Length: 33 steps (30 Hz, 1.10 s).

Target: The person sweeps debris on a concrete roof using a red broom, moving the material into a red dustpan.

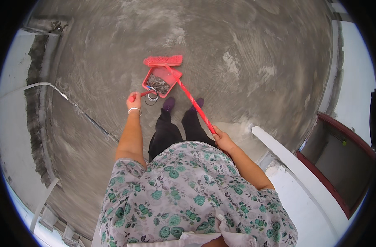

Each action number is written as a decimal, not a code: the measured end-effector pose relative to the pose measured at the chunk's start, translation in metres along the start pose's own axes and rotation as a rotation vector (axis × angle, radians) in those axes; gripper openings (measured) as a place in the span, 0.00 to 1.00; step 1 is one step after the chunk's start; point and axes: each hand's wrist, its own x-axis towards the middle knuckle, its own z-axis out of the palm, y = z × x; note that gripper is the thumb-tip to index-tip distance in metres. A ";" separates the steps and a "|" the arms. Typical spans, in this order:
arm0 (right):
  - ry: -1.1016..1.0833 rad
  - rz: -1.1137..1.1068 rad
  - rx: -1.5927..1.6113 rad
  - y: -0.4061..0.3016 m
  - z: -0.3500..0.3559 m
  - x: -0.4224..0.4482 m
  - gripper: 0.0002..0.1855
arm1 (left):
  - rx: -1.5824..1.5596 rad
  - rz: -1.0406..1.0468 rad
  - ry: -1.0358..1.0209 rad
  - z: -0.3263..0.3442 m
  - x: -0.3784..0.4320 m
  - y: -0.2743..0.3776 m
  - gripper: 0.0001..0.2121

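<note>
My left hand [134, 101] is closed around the short red handle of a dustpan [145, 76]. Grey debris [158, 83] lies in the pan, heaped towards its handle side. A loop of pale and dark cord or wire [152, 95] hangs at the base of that handle. My right hand [223, 140] grips the long red striped stick [194, 102] of a broom, down by my right hip. The broom's red bristle head [163, 60] is at the far, open edge of the dustpan, over the concrete floor.
Bare concrete floor [252, 55] with pale dusty patches spreads around my feet. A pipe or hose [80, 109] runs across the floor at left. White walls stand on both sides. At right are a white pipe [286, 151] and a dark red doorframe [326, 188].
</note>
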 end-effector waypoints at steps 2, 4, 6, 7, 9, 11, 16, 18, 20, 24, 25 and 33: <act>-0.073 0.005 0.087 -0.012 -0.032 -0.047 0.25 | 0.071 0.043 -0.032 -0.002 -0.001 -0.002 0.08; -0.021 -0.002 -0.010 -0.024 -0.038 -0.077 0.25 | 0.091 0.087 -0.030 -0.006 0.004 -0.009 0.08; 0.053 -0.044 -0.161 -0.048 -0.040 -0.088 0.26 | 0.052 0.127 0.001 -0.005 0.008 -0.021 0.08; 0.110 -0.094 -0.240 -0.055 -0.038 -0.078 0.26 | 0.063 0.131 0.002 -0.002 0.008 -0.019 0.08; 0.200 -0.210 -0.359 -0.066 -0.032 -0.038 0.26 | 0.089 0.141 0.009 0.001 0.008 -0.017 0.08; 0.237 -0.271 -0.417 -0.085 -0.021 0.002 0.26 | 0.073 0.176 0.008 -0.006 0.005 -0.019 0.09; 0.185 -0.253 -0.420 -0.066 0.008 0.046 0.27 | 0.052 0.162 0.031 -0.027 -0.009 -0.024 0.07; 0.082 -0.193 -0.361 -0.034 0.015 0.030 0.26 | -0.014 0.160 0.059 -0.036 -0.012 -0.032 0.06; -0.111 0.011 -0.084 -0.016 0.004 -0.005 0.25 | -0.071 0.065 0.045 -0.046 -0.012 -0.034 0.05; -0.092 0.031 0.003 -0.011 -0.003 -0.097 0.25 | -0.127 0.078 -0.036 -0.062 -0.008 -0.029 0.05; -0.065 0.066 0.040 -0.014 -0.004 -0.111 0.25 | -0.119 0.088 -0.074 -0.068 -0.007 -0.032 0.05; 0.446 -0.037 0.130 -0.031 -0.012 -0.040 0.27 | -0.028 0.173 -0.232 -0.086 -0.007 -0.020 0.09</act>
